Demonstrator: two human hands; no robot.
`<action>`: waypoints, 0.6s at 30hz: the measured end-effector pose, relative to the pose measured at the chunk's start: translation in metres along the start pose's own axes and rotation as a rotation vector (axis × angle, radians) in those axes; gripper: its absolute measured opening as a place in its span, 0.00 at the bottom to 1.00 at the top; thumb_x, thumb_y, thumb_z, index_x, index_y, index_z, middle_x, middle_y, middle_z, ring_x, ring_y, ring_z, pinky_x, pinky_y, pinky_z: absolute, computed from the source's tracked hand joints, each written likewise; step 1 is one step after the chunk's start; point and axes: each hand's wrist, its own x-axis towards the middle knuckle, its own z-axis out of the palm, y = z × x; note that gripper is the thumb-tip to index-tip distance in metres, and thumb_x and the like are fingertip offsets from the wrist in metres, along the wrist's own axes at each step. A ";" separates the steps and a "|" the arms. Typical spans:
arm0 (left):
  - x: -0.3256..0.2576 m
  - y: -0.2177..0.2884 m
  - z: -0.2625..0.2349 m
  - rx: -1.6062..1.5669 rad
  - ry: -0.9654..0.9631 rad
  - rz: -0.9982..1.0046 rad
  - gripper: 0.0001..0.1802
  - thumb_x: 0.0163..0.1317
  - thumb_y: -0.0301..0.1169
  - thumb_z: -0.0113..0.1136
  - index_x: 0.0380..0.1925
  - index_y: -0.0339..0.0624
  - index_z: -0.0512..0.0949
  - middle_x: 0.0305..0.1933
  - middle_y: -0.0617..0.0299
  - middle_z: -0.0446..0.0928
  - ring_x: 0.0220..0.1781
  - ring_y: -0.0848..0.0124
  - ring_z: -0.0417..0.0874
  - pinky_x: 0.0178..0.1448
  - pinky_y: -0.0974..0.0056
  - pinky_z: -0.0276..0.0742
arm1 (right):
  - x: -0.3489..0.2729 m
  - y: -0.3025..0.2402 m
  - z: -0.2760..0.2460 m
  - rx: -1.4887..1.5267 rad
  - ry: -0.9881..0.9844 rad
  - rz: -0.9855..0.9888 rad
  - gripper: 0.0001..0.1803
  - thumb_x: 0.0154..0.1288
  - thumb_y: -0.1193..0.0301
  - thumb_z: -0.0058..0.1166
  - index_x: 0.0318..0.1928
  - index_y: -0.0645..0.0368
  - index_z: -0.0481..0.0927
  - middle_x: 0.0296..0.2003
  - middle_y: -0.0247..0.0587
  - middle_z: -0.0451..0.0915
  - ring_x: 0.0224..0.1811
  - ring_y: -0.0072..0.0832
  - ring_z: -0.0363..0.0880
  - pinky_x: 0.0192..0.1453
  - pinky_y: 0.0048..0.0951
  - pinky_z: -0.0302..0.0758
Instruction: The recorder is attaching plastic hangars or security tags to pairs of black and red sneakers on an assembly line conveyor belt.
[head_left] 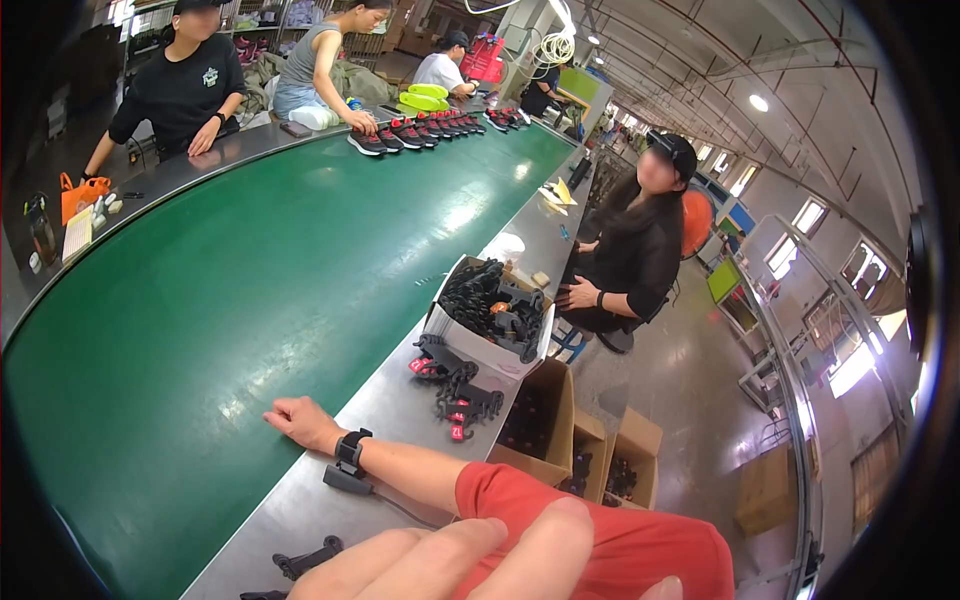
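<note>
Just beside the parted foreground fingers, black plastic hangers, other hand curled

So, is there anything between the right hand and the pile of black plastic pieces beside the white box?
Nothing visible; only green belt and metal ledge lie between the right hand and black pieces.

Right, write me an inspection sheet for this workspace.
Surface: green belt, steel counter alongside.
Job's things: black plastic pieces, some with red tags, loose on the counter.
Clutter: open white box heaped with black pieces; cardboard boxes below.
Hands: right hand curled at the belt's edge; left hand near the camera, grip unclear.
Cables: dark cable on the counter; white coil overhead.
Surroundings: sneakers along the belt's far side; people on both sides.
</note>
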 end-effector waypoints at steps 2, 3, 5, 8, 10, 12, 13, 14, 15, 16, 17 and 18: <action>-0.009 0.003 0.008 -0.059 0.032 -0.021 0.21 0.46 0.24 0.65 0.43 0.53 0.80 0.49 0.48 0.75 0.28 0.66 0.76 0.25 0.68 0.68 | 0.000 0.001 0.001 -0.003 0.020 -0.003 0.20 0.65 0.60 0.53 0.25 0.64 0.70 0.17 0.47 0.67 0.19 0.33 0.61 0.27 0.33 0.64; -0.013 0.005 0.012 -0.086 0.050 -0.031 0.21 0.46 0.24 0.65 0.44 0.53 0.80 0.49 0.48 0.75 0.28 0.66 0.76 0.25 0.68 0.68 | 0.000 0.000 0.001 -0.007 0.016 -0.005 0.20 0.65 0.60 0.53 0.25 0.64 0.70 0.17 0.47 0.67 0.19 0.32 0.61 0.27 0.33 0.64; -0.019 0.008 0.018 -0.138 0.085 -0.052 0.22 0.45 0.23 0.65 0.44 0.52 0.79 0.48 0.48 0.75 0.28 0.65 0.77 0.25 0.67 0.69 | 0.000 -0.002 0.000 -0.011 0.009 -0.008 0.20 0.65 0.60 0.53 0.25 0.64 0.70 0.17 0.47 0.67 0.19 0.32 0.61 0.27 0.33 0.64; -0.017 0.011 0.013 -0.196 0.115 -0.073 0.22 0.45 0.23 0.64 0.44 0.51 0.79 0.48 0.48 0.75 0.28 0.65 0.77 0.25 0.67 0.70 | -0.001 -0.005 -0.001 0.000 0.004 0.002 0.20 0.66 0.60 0.51 0.25 0.64 0.69 0.19 0.49 0.68 0.21 0.37 0.61 0.29 0.37 0.64; -0.006 0.013 -0.005 -0.185 -0.150 -0.110 0.23 0.46 0.24 0.62 0.47 0.44 0.78 0.43 0.49 0.76 0.27 0.63 0.77 0.27 0.64 0.74 | -0.003 -0.011 -0.004 -0.023 -0.008 0.027 0.20 0.66 0.60 0.51 0.25 0.63 0.69 0.19 0.49 0.68 0.21 0.36 0.61 0.29 0.37 0.64; -0.008 0.018 -0.005 -0.227 -0.173 -0.185 0.23 0.47 0.25 0.60 0.48 0.43 0.77 0.42 0.51 0.76 0.27 0.64 0.77 0.27 0.64 0.74 | -0.003 -0.009 -0.005 -0.011 -0.002 0.025 0.20 0.66 0.60 0.51 0.25 0.63 0.69 0.19 0.49 0.68 0.21 0.37 0.61 0.29 0.37 0.64; -0.009 0.020 -0.005 -0.267 -0.196 -0.259 0.23 0.48 0.27 0.59 0.49 0.42 0.77 0.41 0.53 0.77 0.27 0.65 0.77 0.28 0.65 0.73 | -0.003 -0.008 -0.004 -0.001 0.005 0.022 0.19 0.66 0.60 0.51 0.25 0.63 0.68 0.19 0.49 0.69 0.21 0.37 0.62 0.29 0.37 0.64; -0.009 0.020 -0.005 -0.267 -0.197 -0.261 0.23 0.48 0.27 0.59 0.49 0.42 0.77 0.41 0.53 0.77 0.27 0.65 0.77 0.28 0.65 0.73 | -0.003 -0.007 -0.004 0.001 0.004 0.022 0.19 0.66 0.60 0.51 0.25 0.63 0.68 0.19 0.49 0.69 0.21 0.37 0.62 0.29 0.37 0.64; -0.009 0.019 -0.006 -0.251 -0.235 -0.257 0.23 0.49 0.27 0.58 0.49 0.41 0.77 0.41 0.55 0.77 0.27 0.65 0.77 0.28 0.65 0.73 | -0.004 -0.008 -0.004 0.001 0.003 0.021 0.19 0.66 0.60 0.51 0.25 0.63 0.68 0.19 0.49 0.68 0.21 0.37 0.62 0.29 0.37 0.64; -0.010 0.019 -0.006 -0.234 -0.274 -0.252 0.23 0.49 0.28 0.57 0.50 0.40 0.77 0.40 0.57 0.77 0.27 0.66 0.77 0.28 0.66 0.73 | -0.004 -0.010 -0.005 0.000 0.003 0.020 0.20 0.66 0.60 0.51 0.25 0.63 0.68 0.18 0.49 0.68 0.21 0.37 0.62 0.29 0.37 0.64; -0.012 0.019 -0.006 -0.235 -0.275 -0.254 0.23 0.49 0.28 0.57 0.50 0.40 0.77 0.40 0.57 0.77 0.27 0.66 0.77 0.28 0.66 0.73 | -0.004 -0.011 -0.004 0.002 0.002 0.020 0.20 0.66 0.60 0.51 0.25 0.63 0.68 0.18 0.49 0.68 0.21 0.37 0.62 0.29 0.37 0.64; -0.013 0.018 -0.005 -0.212 -0.284 -0.237 0.23 0.49 0.28 0.57 0.49 0.41 0.77 0.40 0.58 0.77 0.27 0.66 0.77 0.28 0.66 0.72 | -0.004 -0.011 -0.004 -0.003 0.006 0.007 0.20 0.65 0.60 0.50 0.25 0.63 0.68 0.18 0.48 0.68 0.21 0.37 0.62 0.29 0.37 0.64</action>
